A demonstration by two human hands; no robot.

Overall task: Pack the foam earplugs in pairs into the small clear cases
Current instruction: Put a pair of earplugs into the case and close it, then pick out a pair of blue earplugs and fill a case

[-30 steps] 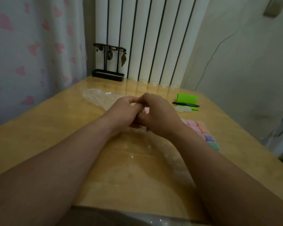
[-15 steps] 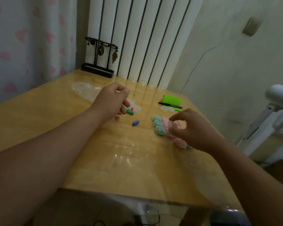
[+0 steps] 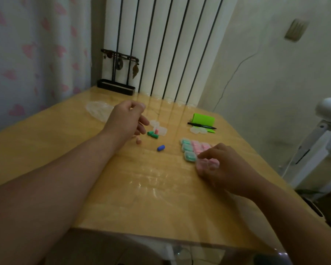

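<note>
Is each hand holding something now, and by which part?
The right hand pinches a pink filled case by its opposite edges. The left hand seems to hold nothing.

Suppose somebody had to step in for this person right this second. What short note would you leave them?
Left hand: loosely curled, apparently empty, above the loose earplugs.
Right hand: holds a pink-filled case at the near end of the packed cases.
Done: several green and pink cases packed, laid in rows.
Left: green and pink earplugs and a blue earplug lie by an open case; empty cases wait beside the pen. Pair and pack them.
</note>
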